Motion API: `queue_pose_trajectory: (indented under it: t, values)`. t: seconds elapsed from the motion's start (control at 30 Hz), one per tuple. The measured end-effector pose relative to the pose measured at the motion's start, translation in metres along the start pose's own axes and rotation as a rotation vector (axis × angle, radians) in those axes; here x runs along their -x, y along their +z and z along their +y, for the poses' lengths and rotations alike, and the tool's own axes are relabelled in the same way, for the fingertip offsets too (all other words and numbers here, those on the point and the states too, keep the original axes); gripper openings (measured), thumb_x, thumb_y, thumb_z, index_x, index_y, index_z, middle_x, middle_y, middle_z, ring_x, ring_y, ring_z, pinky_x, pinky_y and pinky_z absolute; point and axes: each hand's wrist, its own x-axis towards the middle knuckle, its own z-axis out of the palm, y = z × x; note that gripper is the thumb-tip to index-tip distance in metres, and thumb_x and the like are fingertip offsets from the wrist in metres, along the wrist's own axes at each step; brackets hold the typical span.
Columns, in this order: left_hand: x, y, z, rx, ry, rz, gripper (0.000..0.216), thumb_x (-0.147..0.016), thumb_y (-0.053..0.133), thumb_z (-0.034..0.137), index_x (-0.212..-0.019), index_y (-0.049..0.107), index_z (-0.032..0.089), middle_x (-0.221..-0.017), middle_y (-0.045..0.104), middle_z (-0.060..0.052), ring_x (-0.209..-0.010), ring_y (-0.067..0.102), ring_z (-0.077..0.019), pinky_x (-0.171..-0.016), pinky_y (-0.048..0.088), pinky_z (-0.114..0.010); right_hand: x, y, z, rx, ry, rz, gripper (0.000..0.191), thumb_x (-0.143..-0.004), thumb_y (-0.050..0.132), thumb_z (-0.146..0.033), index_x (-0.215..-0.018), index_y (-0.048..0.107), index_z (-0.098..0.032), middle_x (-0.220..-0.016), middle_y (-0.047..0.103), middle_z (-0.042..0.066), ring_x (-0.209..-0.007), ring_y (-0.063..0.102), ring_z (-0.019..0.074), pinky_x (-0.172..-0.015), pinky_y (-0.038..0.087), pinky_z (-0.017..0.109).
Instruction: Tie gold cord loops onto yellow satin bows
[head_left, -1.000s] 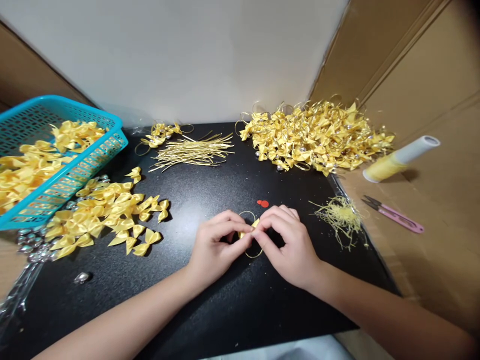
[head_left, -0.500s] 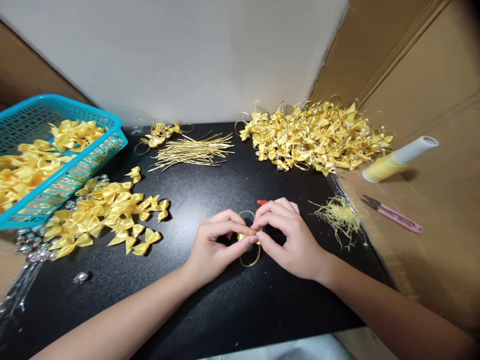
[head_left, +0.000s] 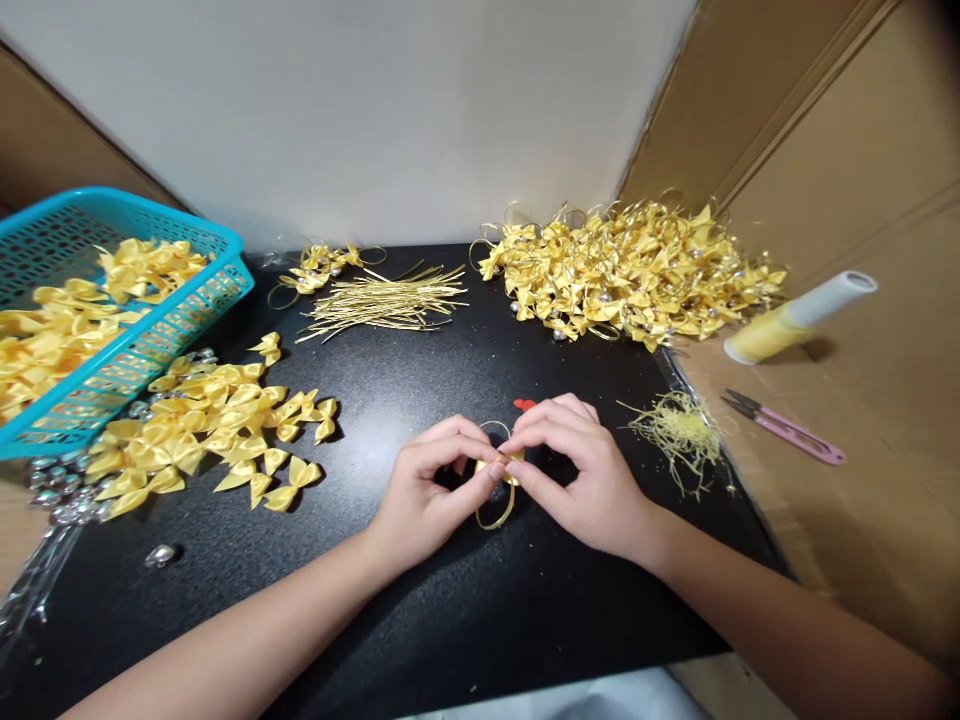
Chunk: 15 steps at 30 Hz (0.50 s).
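Note:
Both hands meet over the middle of the black tabletop (head_left: 420, 620). My left hand (head_left: 431, 490) and my right hand (head_left: 577, 475) pinch one small yellow ribbon bow with a gold cord loop (head_left: 499, 490) between their fingertips; the loop hangs below the fingers and another arc of cord shows above them. Loose yellow bows (head_left: 210, 425) lie in a spread to the left. Cut gold cords (head_left: 382, 300) lie in a bundle at the back centre. A big heap of finished bows with loops (head_left: 637, 270) is at the back right.
A turquoise basket (head_left: 150, 340) with more yellow bows sits at the left, silver beads (head_left: 60, 495) beside it. Right of the hands lie yellow thread scraps (head_left: 682, 435), pink snips (head_left: 787, 430) and a spool of yellow thread (head_left: 795, 320). A small red piece (head_left: 523, 404) lies behind my right hand. Cardboard walls enclose the sides.
The hands stayed together over the same spot. The gold loop below the fingers has shifted slightly left and hangs lower than a second ago. My right hand now hides most of the red piece.

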Motion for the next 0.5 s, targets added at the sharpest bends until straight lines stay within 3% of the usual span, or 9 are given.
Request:
queue_pose_trajectory:
  t: [0.27,0.5]
  values:
    - [0.0006,-0.0012,-0.0021,-0.049,-0.038,-0.068,0.012,-0.085,0.063,0.02,-0.078,0.072,0.016,-0.074,0.064,-0.004,-0.063,0.056,-0.0101,-0.055,0.042,-0.02,-0.0041,-0.0043,0.0018,0.067,0.031,-0.126,0.007,-0.087,0.065,-0.025,-0.081,0.062,-0.022,-0.09,0.069,0.0,-0.094,0.057,0.0183,-0.087,0.032,0.037]
    - [-0.0007,-0.0013,-0.002,0.023,-0.152,-0.101,0.015,-0.086,0.063,0.022,-0.076,0.072,0.016,-0.073,0.063,-0.002,-0.06,0.052,-0.0077,-0.053,0.039,-0.019,-0.0028,0.0,0.0059,0.065,-0.04,-0.031,0.009,-0.081,0.071,-0.022,-0.077,0.063,-0.021,-0.082,0.072,-0.002,-0.089,0.06,0.0175,-0.083,0.032,0.035]
